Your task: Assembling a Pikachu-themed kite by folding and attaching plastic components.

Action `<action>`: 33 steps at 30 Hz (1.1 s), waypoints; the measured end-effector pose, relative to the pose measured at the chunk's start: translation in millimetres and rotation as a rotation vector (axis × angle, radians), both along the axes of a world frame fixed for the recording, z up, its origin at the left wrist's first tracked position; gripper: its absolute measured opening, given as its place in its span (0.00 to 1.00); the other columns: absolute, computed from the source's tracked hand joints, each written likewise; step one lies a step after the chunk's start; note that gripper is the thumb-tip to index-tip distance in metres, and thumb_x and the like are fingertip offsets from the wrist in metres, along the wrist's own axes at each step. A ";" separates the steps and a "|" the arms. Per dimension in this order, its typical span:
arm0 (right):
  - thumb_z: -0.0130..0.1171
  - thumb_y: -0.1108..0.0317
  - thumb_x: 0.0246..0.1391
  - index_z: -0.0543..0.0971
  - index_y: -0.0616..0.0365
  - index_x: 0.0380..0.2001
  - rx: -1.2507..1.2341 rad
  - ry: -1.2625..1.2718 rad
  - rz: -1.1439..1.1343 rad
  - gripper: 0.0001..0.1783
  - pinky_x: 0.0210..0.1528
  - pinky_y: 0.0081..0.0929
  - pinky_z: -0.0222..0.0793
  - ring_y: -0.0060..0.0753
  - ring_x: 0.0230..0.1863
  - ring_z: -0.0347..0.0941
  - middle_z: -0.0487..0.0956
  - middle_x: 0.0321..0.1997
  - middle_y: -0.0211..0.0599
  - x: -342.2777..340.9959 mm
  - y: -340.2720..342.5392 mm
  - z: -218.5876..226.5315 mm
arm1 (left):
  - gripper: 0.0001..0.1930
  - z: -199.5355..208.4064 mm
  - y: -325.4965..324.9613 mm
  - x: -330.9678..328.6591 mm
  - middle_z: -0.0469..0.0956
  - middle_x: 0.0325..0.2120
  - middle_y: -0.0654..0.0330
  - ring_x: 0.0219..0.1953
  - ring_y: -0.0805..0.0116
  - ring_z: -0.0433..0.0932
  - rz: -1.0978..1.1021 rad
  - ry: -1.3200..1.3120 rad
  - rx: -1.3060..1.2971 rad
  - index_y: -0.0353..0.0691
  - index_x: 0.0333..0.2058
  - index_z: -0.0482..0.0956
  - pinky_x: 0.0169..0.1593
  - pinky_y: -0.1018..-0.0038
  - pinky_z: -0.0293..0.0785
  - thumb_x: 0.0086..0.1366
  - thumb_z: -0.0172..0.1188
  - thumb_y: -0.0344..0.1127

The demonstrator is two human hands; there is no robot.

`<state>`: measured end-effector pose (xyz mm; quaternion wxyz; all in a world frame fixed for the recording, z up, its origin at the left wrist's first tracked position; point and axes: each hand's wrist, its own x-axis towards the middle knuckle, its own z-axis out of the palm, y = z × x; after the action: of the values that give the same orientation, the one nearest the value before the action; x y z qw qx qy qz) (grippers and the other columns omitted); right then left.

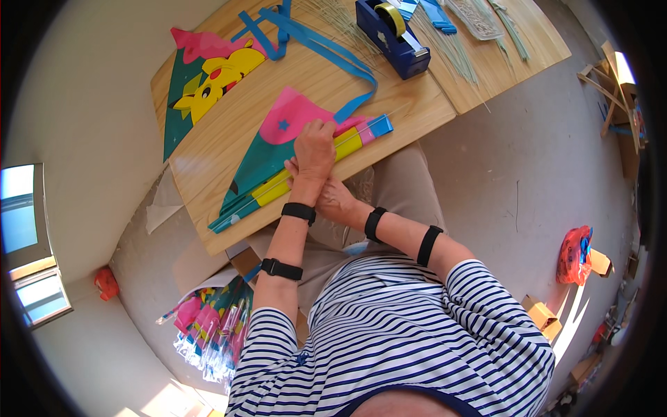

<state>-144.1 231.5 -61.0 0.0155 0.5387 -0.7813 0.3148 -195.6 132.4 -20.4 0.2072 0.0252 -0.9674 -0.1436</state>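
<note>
Snugly, the left hand [315, 149] is holding, with curled fingers, the rod-lined edge of a folded pink, green and yellow kite [273, 154], which is lying along the near edge of a wooden table [219, 149]. The right hand [337, 201] is resting just under the left wrist, hiding most fingers; their grip I cannot tell. Beyond, a blue ribbon [354, 69] is trailing near a navy tape dispenser [379, 35].
</note>
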 end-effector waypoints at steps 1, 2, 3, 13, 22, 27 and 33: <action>0.44 0.64 0.70 0.54 0.60 0.76 0.024 0.018 0.005 0.35 0.80 0.43 0.45 0.40 0.81 0.49 0.55 0.82 0.41 0.3 0.6 0.8 | 0.03 -0.7 -0.4 0.7 0.77 0.28 0.56 0.35 0.51 0.79 0.002 -0.005 0.000 0.42 0.27 0.77 0.35 0.57 0.78 0.54 0.61 0.26; 0.44 0.64 0.70 0.54 0.60 0.76 0.047 0.036 0.009 0.35 0.81 0.43 0.45 0.40 0.82 0.49 0.54 0.82 0.41 0.5 0.9 1.6 | 0.03 -1.5 -0.8 1.3 0.77 0.28 0.56 0.36 0.51 0.79 0.005 -0.010 0.000 0.42 0.27 0.77 0.35 0.58 0.78 0.53 0.61 0.26; 0.43 0.64 0.70 0.54 0.59 0.76 0.054 0.037 0.009 0.34 0.81 0.43 0.44 0.40 0.82 0.48 0.53 0.82 0.41 0.5 1.3 1.0 | 0.03 -1.4 -0.4 1.3 0.77 0.28 0.56 0.36 0.51 0.79 0.004 -0.011 0.000 0.42 0.28 0.78 0.35 0.58 0.78 0.54 0.61 0.26; 0.48 0.64 0.71 0.59 0.56 0.75 0.063 0.034 0.025 0.32 0.78 0.44 0.49 0.43 0.78 0.55 0.59 0.79 0.45 1.9 0.8 -8.4 | 0.03 4.3 4.7 11.4 0.79 0.33 0.56 0.40 0.51 0.79 0.023 -0.112 0.083 0.41 0.32 0.83 0.41 0.58 0.78 0.60 0.65 0.31; 0.56 0.54 0.70 0.62 0.62 0.72 -0.048 -0.056 -0.026 0.36 0.75 0.42 0.54 0.48 0.73 0.61 0.68 0.72 0.48 -7.8 2.1 1.0 | 0.06 7.3 9.5 30.9 0.82 0.38 0.56 0.45 0.51 0.79 0.053 -0.152 0.148 0.40 0.37 0.84 0.45 0.57 0.77 0.61 0.63 0.30; 0.59 0.51 0.67 0.64 0.62 0.71 -0.029 -0.004 -0.029 0.38 0.74 0.44 0.54 0.53 0.71 0.62 0.70 0.70 0.52 -10.9 -1.9 5.0 | 0.08 18.4 10.1 38.0 0.83 0.40 0.54 0.47 0.50 0.79 0.046 -0.127 0.272 0.37 0.39 0.84 0.49 0.57 0.77 0.62 0.62 0.29; 0.71 0.58 0.50 0.73 0.49 0.67 0.105 0.074 0.052 0.40 0.78 0.67 0.35 0.58 0.78 0.53 0.63 0.75 0.56 -16.9 6.9 20.5 | 0.08 8.1 -43.2 84.3 0.83 0.41 0.52 0.47 0.47 0.78 0.190 0.139 0.172 0.36 0.38 0.83 0.52 0.57 0.75 0.58 0.63 0.26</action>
<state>-161.0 238.4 -40.6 0.0079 0.5701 -0.7814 0.2536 -111.3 89.2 -12.3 0.2833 0.1242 -0.9281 -0.2073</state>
